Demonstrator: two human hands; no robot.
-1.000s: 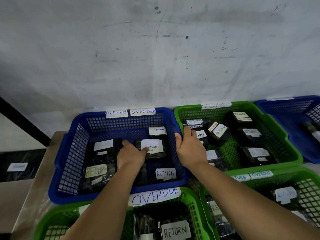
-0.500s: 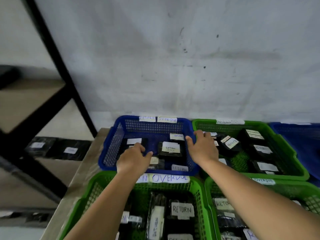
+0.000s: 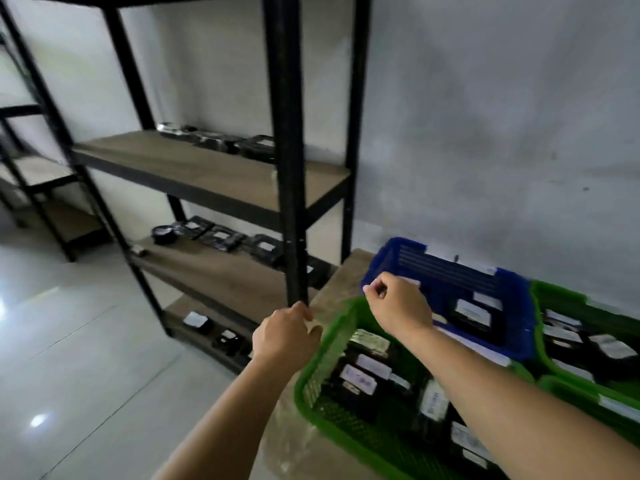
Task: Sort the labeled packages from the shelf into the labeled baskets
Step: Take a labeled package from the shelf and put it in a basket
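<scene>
The view is motion-blurred. The left hand (image 3: 285,336) sits at lower centre of the frame, fingers curled into a loose fist with nothing visibly held, in front of the foot of a black shelf upright (image 3: 285,150). The right hand (image 3: 398,306) is right of centre, fingers curled closed above the near left corner of the blue basket (image 3: 512,327); whether it pinches anything cannot be determined.

The black metal shelf (image 3: 207,171) fills the left and centre of the frame. Labeled black packages lie on it:
- on the upper board (image 3: 221,142), along the back;
- on the middle board (image 3: 221,237);
- on the lowest board (image 3: 214,330).

A green basket (image 3: 329,358) holding labeled packages (image 3: 367,368) sits at lower right, just in front of the blue basket. Further green baskets (image 3: 554,299) lie at the right edge. All rest on a table (image 3: 343,282).
</scene>
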